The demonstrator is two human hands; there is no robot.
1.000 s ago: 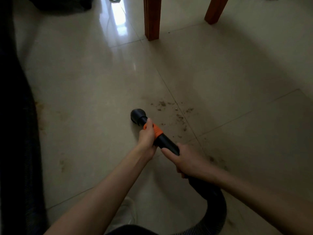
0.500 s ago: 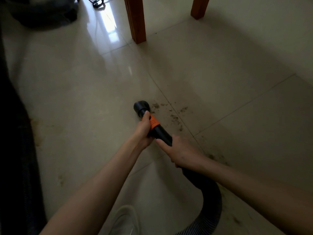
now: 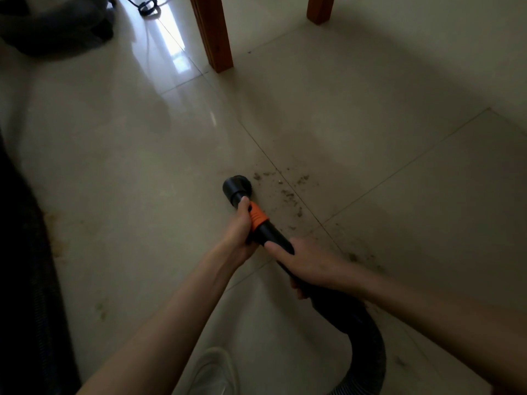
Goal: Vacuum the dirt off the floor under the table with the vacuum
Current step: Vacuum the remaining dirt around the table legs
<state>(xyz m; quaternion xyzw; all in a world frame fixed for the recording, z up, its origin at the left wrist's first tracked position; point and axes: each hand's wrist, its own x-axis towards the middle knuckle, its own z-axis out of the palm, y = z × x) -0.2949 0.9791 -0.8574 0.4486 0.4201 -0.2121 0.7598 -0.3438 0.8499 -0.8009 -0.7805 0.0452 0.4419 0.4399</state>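
A black vacuum nozzle (image 3: 236, 187) with an orange collar (image 3: 258, 215) rests on the pale tiled floor, its round head touching the left edge of a patch of scattered dirt (image 3: 288, 191). My left hand (image 3: 241, 228) grips the wand just behind the head, at the collar. My right hand (image 3: 306, 263) holds the wand further back, where it joins the black ribbed hose (image 3: 368, 346) that curves down to the bottom edge. More dirt specks (image 3: 360, 258) lie to the right of my right hand.
Two wooden table legs (image 3: 216, 35) (image 3: 319, 8) stand at the top. A dark rounded object (image 3: 54, 27) and a cable (image 3: 147, 8) lie at top left. A dark ribbed hose (image 3: 28, 280) runs down the left edge. My pale shoe (image 3: 214, 372) shows at the bottom.
The nozzle head has slid right and forward, up to the left edge of the dirt patch. Both hands keep their hold. The camera has tilted, so the table legs sit lower in view.
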